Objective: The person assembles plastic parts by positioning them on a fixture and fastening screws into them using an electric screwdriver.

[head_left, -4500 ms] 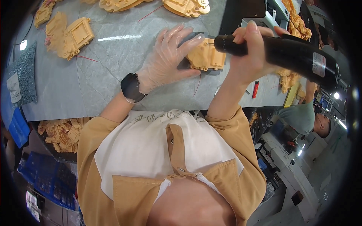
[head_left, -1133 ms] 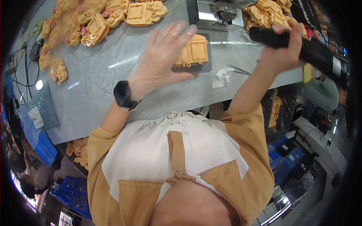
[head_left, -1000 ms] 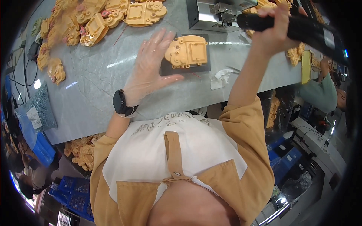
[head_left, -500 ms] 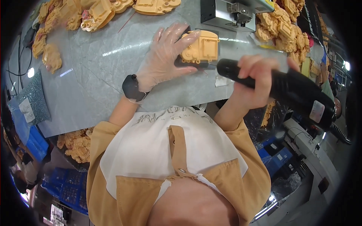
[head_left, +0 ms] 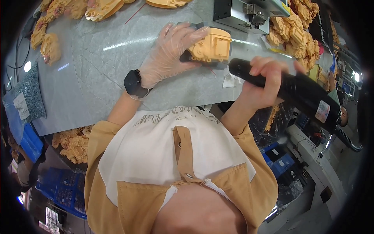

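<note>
A yellow-orange plastic housing [head_left: 212, 45] with moulded ridges and round bosses sits on a dark block fixture [head_left: 229, 50] on the grey table. My left hand [head_left: 165, 54], in a clear plastic glove, grips the housing's left side, fingers over the top edge and thumb along the near side. A black smartwatch [head_left: 135, 83] is on that wrist. In my bare right hand [head_left: 265, 80] is a black corded electric screwdriver [head_left: 306, 93], its nose pointing left, close to the housing's near right corner. Whether its bit touches the housing cannot be made out.
A metal machine [head_left: 249, 17] stands behind the fixture. Heaps of yellow housings lie at right [head_left: 296, 35] and far left [head_left: 48, 46]. A bag of small dark pieces [head_left: 33, 91] rests at the table's left edge. A white scrap [head_left: 230, 80] lies near the screwdriver.
The whole view has shifted, so the table and its contents appear a little higher. Both hands keep their grips, and the screwdriver's nose stays close to the housing.
</note>
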`<state>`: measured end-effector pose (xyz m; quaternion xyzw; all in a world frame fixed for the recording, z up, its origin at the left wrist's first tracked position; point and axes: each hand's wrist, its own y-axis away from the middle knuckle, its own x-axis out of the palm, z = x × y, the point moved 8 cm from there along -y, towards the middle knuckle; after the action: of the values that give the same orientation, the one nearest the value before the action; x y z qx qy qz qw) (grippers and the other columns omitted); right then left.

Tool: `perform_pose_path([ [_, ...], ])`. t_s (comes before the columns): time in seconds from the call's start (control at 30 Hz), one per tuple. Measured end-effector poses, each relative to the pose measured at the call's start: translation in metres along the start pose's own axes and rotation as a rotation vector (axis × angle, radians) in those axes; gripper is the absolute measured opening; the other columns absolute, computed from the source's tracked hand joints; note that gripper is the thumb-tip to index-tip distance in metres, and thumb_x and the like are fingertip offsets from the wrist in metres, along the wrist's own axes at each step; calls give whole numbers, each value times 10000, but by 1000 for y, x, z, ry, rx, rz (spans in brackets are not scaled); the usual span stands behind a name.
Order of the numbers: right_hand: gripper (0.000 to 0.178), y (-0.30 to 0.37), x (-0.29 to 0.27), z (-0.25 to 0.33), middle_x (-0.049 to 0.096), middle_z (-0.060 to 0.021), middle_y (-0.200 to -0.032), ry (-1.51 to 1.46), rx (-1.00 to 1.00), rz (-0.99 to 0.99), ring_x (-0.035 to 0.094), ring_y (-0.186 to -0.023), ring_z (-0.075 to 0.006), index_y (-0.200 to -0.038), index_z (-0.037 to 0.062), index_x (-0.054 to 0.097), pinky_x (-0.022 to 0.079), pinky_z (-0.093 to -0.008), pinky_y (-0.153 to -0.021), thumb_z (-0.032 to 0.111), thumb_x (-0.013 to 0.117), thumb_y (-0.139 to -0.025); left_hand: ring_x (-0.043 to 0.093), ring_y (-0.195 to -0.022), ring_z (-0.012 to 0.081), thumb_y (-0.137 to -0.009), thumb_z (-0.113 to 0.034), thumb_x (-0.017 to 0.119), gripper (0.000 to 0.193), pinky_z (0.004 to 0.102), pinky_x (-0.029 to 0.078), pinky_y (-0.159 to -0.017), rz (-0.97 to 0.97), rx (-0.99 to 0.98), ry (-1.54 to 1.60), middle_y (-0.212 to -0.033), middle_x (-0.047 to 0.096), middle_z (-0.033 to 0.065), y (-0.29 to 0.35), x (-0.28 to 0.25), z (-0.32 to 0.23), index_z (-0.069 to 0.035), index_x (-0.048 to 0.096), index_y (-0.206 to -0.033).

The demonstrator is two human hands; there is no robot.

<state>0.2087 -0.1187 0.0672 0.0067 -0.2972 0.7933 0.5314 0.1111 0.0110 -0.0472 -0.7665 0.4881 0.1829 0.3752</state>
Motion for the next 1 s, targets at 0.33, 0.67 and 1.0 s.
perform_pose_path([
  [0.33,481,-8,2,-7,532,-87,-605,112,4,-26,463,-417,-151,-1135,-1,324,436,-301,-465,-79,575,-733,453,-1123,214,-619,-306,776,823,469,292,-1002,-8,12,-17,-1153,504,22,1,1,-3,-194,350,-1314],
  [0.67,423,0,13,-13,566,-83,-623,119,21,62,503,-460,-123,-1011,41,351,457,-243,-487,-117,617,-722,442,-1173,264,-601,-228,799,790,513,277,-1024,4,-38,36,-1291,478,-19,3,4,1,-150,367,-1258],
  [1.0,421,0,8,-15,541,-75,-603,117,64,55,502,-459,-143,-1062,25,353,467,-282,-509,-90,580,-726,447,-1162,261,-599,-239,796,774,504,283,-1021,-8,-34,22,-1260,496,-9,8,-1,1,-152,374,-1243],
])
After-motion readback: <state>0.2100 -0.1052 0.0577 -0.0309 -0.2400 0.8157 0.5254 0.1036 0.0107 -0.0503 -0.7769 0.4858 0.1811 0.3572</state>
